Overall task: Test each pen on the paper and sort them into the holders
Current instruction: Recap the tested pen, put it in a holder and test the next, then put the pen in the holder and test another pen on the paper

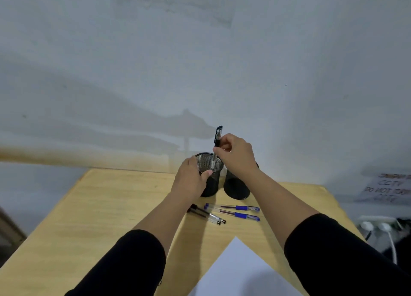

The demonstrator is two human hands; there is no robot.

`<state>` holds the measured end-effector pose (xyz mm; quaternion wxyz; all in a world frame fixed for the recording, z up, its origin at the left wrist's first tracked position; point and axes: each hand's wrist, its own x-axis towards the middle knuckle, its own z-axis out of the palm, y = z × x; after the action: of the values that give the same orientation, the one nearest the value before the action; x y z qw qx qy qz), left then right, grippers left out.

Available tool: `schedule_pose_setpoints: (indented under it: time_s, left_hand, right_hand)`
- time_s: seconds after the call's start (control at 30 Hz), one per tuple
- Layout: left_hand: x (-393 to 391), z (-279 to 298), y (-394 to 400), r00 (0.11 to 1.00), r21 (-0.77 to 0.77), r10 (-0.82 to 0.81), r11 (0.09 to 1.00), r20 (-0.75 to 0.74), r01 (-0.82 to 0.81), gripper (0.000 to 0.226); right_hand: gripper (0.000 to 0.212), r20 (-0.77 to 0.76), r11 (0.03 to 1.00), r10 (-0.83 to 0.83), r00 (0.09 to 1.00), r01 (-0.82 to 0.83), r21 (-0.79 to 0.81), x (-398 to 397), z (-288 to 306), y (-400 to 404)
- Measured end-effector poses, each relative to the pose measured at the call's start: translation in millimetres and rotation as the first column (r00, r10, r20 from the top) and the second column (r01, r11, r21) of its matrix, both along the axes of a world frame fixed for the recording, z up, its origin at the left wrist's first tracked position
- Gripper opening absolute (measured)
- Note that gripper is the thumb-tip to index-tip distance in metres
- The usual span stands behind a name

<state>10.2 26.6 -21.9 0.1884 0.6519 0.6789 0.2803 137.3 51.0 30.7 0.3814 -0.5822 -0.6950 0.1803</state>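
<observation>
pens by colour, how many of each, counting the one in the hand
Black pens: 3, one held in the right hand over the left holder, at, and two on the table at and
Blue pens: 2, at and
Total: 5

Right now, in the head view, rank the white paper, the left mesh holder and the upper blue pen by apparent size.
1. White paper, largest, though nearest the camera and cut off by the frame.
2. Left mesh holder, partly hidden by the left hand.
3. Upper blue pen, smallest.
</observation>
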Motion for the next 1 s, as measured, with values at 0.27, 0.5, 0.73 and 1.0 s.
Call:
schedule_pose_setpoints:
  time_s: [0.27, 0.5, 0.73, 1.0]
  left_hand:
    - [-4.7, -7.4, 0.8, 0.999, 0.043, 0.003, 0.999, 0.039, -0.004, 0.068]
    - [-38.9, -22.0, -15.5, 0.999, 0.060, 0.031, 0.998, 0.028, -0.033, 0.048]
    - [-69.0, -56.4, -45.7, 0.990, 0.028, -0.122, 0.992, -0.077, 0.125, 0.020]
    - [-66.0, -72.6, -51.3, 0.996, 0.051, -0.077, 0.995, -0.050, 0.080, 0.020]
  right_hand:
    - [0.025, 0.130, 0.994, 0.023, 0.991, -0.009, -0.112, -1.3, -27.1, 8.7]
    - [0.014, 0.024, 0.984, -0.033, 0.999, 0.028, 0.176, -8.0, -44.6, -30.0]
    - [0.018, 0.258, 0.994, 0.102, 0.961, -0.089, -0.063, -16.7, -108.7, -75.1]
    - [0.025, 0.397, 0.979, 0.128, 0.909, -0.052, -0.197, -25.4, -120.2, -76.7]
